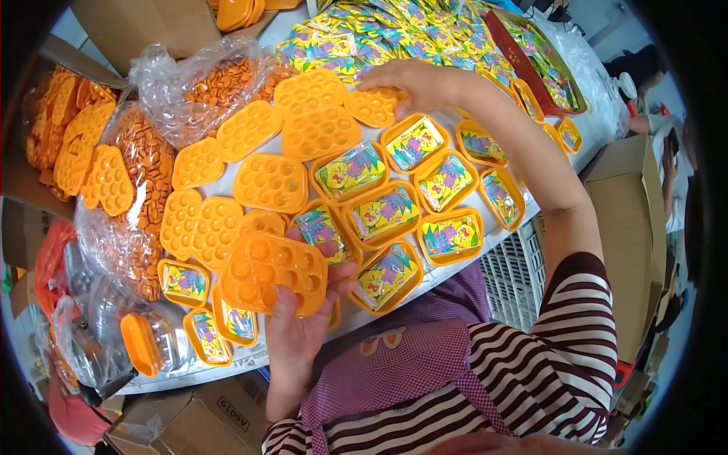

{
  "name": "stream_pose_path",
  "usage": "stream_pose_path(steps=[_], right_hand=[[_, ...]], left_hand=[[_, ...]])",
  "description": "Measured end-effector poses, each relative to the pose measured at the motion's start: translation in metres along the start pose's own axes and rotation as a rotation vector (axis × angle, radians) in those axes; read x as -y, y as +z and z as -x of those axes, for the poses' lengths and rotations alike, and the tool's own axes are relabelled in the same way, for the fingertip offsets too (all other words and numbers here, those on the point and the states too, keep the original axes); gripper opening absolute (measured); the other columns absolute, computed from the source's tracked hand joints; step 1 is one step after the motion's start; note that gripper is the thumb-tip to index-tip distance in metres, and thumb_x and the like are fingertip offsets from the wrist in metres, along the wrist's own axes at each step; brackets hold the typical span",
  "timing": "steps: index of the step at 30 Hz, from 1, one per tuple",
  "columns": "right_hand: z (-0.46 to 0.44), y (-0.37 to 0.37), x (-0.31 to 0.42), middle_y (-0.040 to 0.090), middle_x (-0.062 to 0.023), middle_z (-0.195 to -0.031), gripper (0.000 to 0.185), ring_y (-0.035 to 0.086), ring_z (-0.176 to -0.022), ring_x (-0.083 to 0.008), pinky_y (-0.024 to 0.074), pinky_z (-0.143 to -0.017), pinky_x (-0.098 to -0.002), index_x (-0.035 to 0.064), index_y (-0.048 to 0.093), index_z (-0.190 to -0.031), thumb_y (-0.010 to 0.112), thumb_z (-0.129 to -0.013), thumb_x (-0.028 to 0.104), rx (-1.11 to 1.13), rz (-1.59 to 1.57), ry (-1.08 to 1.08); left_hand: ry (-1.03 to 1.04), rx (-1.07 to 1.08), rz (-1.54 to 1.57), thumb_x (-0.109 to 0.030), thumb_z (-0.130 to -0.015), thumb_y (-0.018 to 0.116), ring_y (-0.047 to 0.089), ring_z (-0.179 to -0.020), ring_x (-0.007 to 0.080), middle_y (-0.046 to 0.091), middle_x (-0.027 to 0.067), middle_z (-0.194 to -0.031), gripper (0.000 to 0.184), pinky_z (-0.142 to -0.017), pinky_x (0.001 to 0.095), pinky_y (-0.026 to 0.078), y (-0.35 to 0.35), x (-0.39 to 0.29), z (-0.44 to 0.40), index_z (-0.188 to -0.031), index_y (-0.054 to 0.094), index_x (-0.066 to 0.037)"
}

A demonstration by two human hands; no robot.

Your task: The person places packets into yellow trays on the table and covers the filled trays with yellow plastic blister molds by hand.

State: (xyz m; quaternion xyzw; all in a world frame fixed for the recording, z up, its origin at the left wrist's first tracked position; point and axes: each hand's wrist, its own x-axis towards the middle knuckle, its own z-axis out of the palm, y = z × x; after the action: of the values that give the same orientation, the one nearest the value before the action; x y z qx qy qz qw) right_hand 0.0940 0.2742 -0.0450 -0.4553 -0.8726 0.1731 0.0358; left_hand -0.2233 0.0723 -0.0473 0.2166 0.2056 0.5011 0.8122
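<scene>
Left fingers [343, 287] around orange tray [262, 274].

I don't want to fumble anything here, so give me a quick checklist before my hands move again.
1. Left hand has the raised tray: ok, thumb and fingers are on it.
2. Right hand has a firm grip on the far tray: cannot tell, it reaches it but the fingertips' hold is unclear.
3. Upper trays lie apart: not ok, two overlap.
4. Middle boxes each hold a packet: ok.
5. Loose packets lie near the right hand: ok.
</scene>
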Motion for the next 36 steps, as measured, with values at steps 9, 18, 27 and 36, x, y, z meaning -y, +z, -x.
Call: stream_pose_path(steps=[9,18,27,36], right_hand=[[-0.001,-0.016,-0.006,0.048,-0.009,-0.129,0.062,0.044,-0.12,-0.028,0.0365,-0.1,-0.0366,0.0127,0.047,-0.126,0.071,-0.07,0.005,0.047,0.066,0.035],[0.0,-0.007,0.019,0.041,-0.0103,-0.136,0.054,0.036,-0.126,-0.0298,0.0307,-0.104,-0.04,0.0177,0.048,-0.127,0.068,-0.076,0.016,0.053,0.008,-0.004],[0.039,-0.005,0.146,0.061,-0.0092,-0.099,0.036,0.06,-0.085,-0.0245,0.0481,-0.071,-0.0344,0.0086,0.057,-0.112,0.064,-0.081,0.026,-0.143,-0.56,-0.135],[0.078,0.026,0.182,0.058,-0.0079,-0.086,0.023,0.058,-0.082,-0.023,0.0455,-0.072,-0.0331,0.0068,0.06,-0.1,0.066,-0.079,0.014,-0.286,-0.897,-0.051]], left_hand=[[-0.06,-0.005,-0.175,-0.047,-0.084,0.055,0.058,-0.098,0.0302,0.047,0.0213,-0.122,0.076,-0.078,0.0382,0.051,0.01,0.0,-0.004,-0.14,0.021,-0.009],[-0.13,0.002,-0.059,-0.024,-0.09,0.052,0.057,-0.1,0.0307,0.046,0.0233,-0.125,0.059,-0.08,0.0403,0.049,0.017,0.008,-0.006,-0.139,0.023,-0.007],[-0.321,0.026,-0.249,-0.009,-0.087,0.049,0.062,-0.084,0.0224,0.057,0.0208,-0.111,0.043,-0.061,0.0303,0.052,0.024,0.006,-0.014,-0.127,0.038,0.001],[-0.054,0.275,0.051,-0.038,-0.088,0.054,0.036,-0.126,0.0272,0.032,0.0102,-0.139,0.068,-0.104,0.0411,0.031,0.017,0.026,0.008,-0.138,0.022,-0.005]])
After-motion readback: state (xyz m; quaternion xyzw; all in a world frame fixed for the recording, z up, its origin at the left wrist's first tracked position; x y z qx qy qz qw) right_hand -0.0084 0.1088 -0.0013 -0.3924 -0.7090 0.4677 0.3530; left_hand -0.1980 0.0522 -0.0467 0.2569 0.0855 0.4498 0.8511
